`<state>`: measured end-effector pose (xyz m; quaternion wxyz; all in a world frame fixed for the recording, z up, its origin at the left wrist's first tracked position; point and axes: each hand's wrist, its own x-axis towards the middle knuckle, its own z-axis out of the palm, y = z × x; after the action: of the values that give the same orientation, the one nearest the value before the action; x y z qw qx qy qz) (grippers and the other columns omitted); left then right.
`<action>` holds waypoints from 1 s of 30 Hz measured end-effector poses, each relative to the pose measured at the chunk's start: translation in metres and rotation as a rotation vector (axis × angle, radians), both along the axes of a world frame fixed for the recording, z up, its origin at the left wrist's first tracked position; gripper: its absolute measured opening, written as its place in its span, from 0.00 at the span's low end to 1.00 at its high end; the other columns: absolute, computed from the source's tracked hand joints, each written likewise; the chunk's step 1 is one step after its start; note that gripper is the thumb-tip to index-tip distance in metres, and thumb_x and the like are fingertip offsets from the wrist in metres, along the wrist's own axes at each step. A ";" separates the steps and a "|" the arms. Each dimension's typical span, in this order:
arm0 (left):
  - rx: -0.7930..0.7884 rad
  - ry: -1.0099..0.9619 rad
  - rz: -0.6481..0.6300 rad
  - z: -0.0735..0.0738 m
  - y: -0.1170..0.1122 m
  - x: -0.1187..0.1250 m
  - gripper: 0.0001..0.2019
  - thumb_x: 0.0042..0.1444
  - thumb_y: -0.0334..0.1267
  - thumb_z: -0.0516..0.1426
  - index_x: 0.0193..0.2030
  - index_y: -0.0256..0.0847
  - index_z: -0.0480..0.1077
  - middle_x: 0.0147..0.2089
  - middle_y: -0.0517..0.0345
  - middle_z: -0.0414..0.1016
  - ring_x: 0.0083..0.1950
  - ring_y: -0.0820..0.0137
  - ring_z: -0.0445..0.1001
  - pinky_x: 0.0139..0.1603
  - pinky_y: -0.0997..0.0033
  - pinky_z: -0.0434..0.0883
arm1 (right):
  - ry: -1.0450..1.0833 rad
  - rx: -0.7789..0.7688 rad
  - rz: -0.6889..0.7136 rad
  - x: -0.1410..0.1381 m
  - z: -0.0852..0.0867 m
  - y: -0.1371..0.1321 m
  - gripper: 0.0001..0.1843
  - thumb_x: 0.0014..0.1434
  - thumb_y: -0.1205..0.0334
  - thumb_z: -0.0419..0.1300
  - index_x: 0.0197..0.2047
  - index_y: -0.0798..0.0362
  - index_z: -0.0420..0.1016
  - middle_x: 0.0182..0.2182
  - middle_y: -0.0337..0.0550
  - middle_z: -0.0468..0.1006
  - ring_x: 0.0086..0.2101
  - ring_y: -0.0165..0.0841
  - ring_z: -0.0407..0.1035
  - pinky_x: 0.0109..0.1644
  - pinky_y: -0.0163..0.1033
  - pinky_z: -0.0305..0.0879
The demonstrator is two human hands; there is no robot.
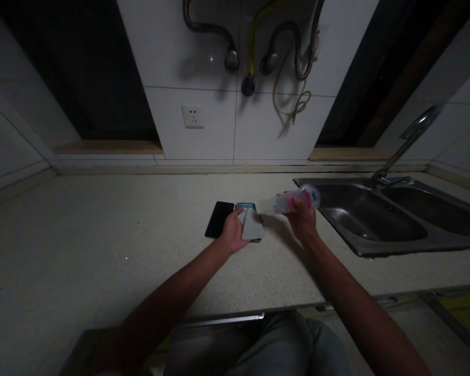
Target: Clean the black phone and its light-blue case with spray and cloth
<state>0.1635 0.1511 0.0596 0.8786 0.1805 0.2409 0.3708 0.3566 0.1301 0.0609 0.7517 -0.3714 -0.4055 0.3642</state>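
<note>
My left hand (232, 232) is closed on a folded light grey cloth (253, 225), held low over the counter. My right hand (302, 218) grips a clear plastic bottle with pink markings (290, 202). The bottle is tipped sideways, its narrow end pointing left toward the cloth; whether liquid is coming out I cannot tell. Just left of my left hand a black phone or small tablet (219, 219) lies flat on the counter. Behind the cloth a blue-rimmed, case-like object (245, 206) shows only in part.
A pale countertop (102, 224) runs along the tiled wall. On the right is a steel double sink (370, 214) with a tall faucet (409, 136). Hoses (250, 42) and a wall socket (192, 117) are on the wall behind. The counter's front edge is close to my body.
</note>
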 end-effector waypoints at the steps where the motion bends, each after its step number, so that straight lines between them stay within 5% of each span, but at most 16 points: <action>1: 0.003 -0.011 0.002 0.001 -0.001 0.001 0.17 0.64 0.45 0.48 0.40 0.38 0.75 0.36 0.48 0.80 0.43 0.58 0.79 0.47 0.55 0.74 | -0.084 0.006 0.009 -0.005 0.000 -0.004 0.21 0.46 0.46 0.73 0.40 0.47 0.77 0.36 0.40 0.82 0.38 0.39 0.79 0.43 0.45 0.78; 7: 0.017 0.000 0.005 0.005 -0.003 0.005 0.19 0.62 0.48 0.50 0.44 0.38 0.76 0.41 0.46 0.80 0.48 0.56 0.78 0.50 0.55 0.73 | -0.602 -0.021 0.025 -0.025 -0.005 -0.025 0.17 0.50 0.51 0.72 0.39 0.52 0.83 0.35 0.46 0.85 0.37 0.42 0.80 0.45 0.44 0.77; 15: 0.041 -0.067 -0.049 0.005 -0.007 0.008 0.20 0.63 0.48 0.49 0.49 0.39 0.75 0.43 0.47 0.80 0.49 0.56 0.78 0.52 0.54 0.72 | -0.543 -0.029 -0.104 -0.023 -0.002 -0.025 0.17 0.49 0.51 0.72 0.39 0.53 0.83 0.35 0.46 0.85 0.36 0.42 0.80 0.44 0.44 0.78; 23: 0.032 -0.073 -0.044 0.005 -0.008 0.009 0.19 0.63 0.47 0.49 0.49 0.39 0.75 0.45 0.46 0.80 0.50 0.56 0.77 0.53 0.53 0.72 | -0.598 -0.024 -0.082 -0.027 -0.001 -0.027 0.17 0.49 0.54 0.71 0.41 0.53 0.82 0.37 0.45 0.85 0.36 0.40 0.80 0.44 0.43 0.78; 30: 0.015 -0.059 -0.040 0.006 -0.009 0.010 0.18 0.62 0.46 0.51 0.50 0.40 0.74 0.44 0.48 0.80 0.49 0.56 0.78 0.53 0.53 0.72 | -0.454 -0.070 -0.293 -0.024 0.000 -0.023 0.15 0.46 0.55 0.72 0.34 0.55 0.82 0.32 0.47 0.84 0.33 0.41 0.79 0.42 0.45 0.78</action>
<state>0.1736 0.1418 0.0653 0.8913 0.1810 0.2083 0.3599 0.3324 0.1072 0.0604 0.6730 -0.5240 -0.4927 0.1725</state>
